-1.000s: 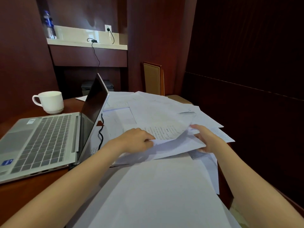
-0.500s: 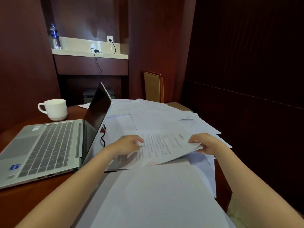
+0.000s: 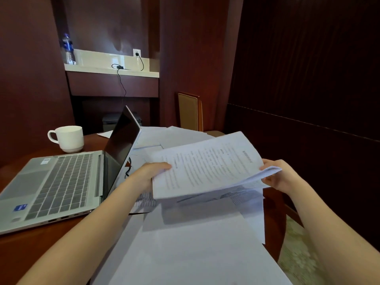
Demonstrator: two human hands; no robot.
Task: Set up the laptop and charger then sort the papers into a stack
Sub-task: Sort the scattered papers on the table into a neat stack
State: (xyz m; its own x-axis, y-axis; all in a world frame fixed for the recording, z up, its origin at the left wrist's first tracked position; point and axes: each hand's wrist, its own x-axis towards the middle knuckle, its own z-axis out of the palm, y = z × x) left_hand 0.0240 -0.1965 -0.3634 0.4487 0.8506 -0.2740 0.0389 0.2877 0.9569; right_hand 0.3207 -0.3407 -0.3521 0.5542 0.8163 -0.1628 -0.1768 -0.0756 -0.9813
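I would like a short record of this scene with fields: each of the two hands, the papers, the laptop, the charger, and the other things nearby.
left hand: holds the left edge of the held sheets
right hand: holds their right edge
held sheets: printed, several together, above the table
loose papers: spread over the table, unstacked
laptop: open, screen dark
charger: on the shelf, plugged into the wall socket; whether it reaches the laptop is hidden
cup: white, beyond the laptop
bottle: on the shelf
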